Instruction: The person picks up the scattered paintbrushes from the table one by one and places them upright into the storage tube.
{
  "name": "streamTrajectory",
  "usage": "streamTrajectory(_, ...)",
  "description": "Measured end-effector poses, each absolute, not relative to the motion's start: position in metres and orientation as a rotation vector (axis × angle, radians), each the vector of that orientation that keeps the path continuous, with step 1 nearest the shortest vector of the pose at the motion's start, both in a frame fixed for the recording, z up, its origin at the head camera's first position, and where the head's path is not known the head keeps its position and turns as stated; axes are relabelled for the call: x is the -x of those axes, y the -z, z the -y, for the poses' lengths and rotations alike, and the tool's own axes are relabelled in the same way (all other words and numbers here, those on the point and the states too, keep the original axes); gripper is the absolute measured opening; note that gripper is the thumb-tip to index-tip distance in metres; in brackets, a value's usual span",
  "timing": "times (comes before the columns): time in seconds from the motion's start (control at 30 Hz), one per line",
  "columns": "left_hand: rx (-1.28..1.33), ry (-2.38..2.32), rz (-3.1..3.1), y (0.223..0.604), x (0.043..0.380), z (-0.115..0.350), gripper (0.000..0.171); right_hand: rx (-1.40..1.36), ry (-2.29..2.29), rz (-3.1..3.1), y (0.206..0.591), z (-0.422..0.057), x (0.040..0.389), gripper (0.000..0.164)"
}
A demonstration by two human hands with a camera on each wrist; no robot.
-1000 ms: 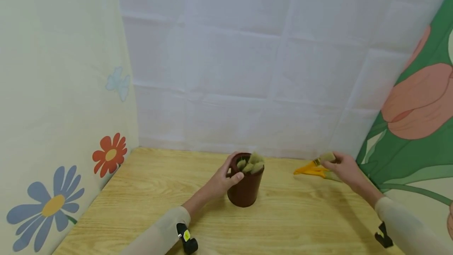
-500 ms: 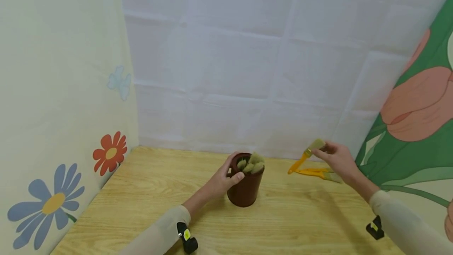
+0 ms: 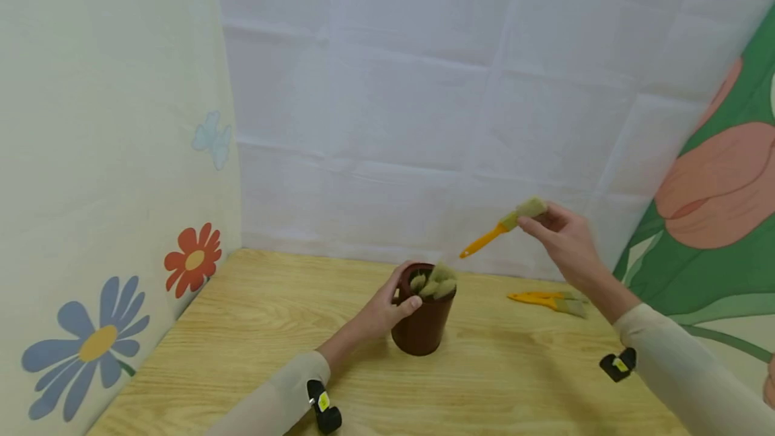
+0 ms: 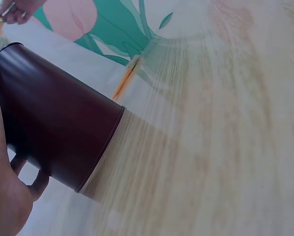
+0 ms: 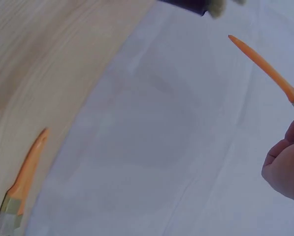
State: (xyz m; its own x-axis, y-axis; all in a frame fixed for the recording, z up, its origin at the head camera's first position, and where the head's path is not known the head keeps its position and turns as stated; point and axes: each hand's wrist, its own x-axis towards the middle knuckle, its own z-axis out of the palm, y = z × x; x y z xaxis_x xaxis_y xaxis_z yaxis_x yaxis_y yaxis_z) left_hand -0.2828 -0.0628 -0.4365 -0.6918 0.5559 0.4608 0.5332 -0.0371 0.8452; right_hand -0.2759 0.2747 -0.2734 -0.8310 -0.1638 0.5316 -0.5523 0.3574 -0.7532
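Observation:
A dark red-brown cup [image 3: 422, 328] stands on the wood-grain table, with several brush heads [image 3: 437, 282] sticking up from its mouth, bristles upward. My left hand [image 3: 381, 311] grips the cup from the left, thumb at the front near the rim; in the left wrist view fingers reach round its far side. Up in the air to the right, my right hand [image 3: 563, 237] pinches a paintbrush [image 3: 484, 239] near its bristle end. Its orange handle points down and left toward the cup's mouth, apart from it. The right wrist view shows this orange handle [image 5: 265, 66] too.
More orange-handled paintbrushes [image 3: 547, 299] lie together on the table [image 3: 496, 382] at the right, near the back. A white cloth wall [image 3: 363, 120] rises behind the table. Flower-printed cloths stand at the left [image 3: 121, 173] and right [image 3: 726, 187] sides.
My right hand has lifted one paintbrush off the pile at the right and carried it up and left toward the cup. The left hand and the cup have stayed in place.

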Motion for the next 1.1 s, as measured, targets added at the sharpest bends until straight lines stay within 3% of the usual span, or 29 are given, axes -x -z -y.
streamTrajectory(0.5, -1.224, -1.884, -2.179, 0.426, 0.274, 0.056, 0.073, -0.774, -1.46, 2.463, 0.282, -0.219, 0.304, 0.03)
streamTrajectory(1.1, -1.178, -1.873, -2.16, 0.423, 0.272, 0.049, 0.076, -1.131, -1.034, 2.719, 0.311, -0.19, 0.295, 0.021)
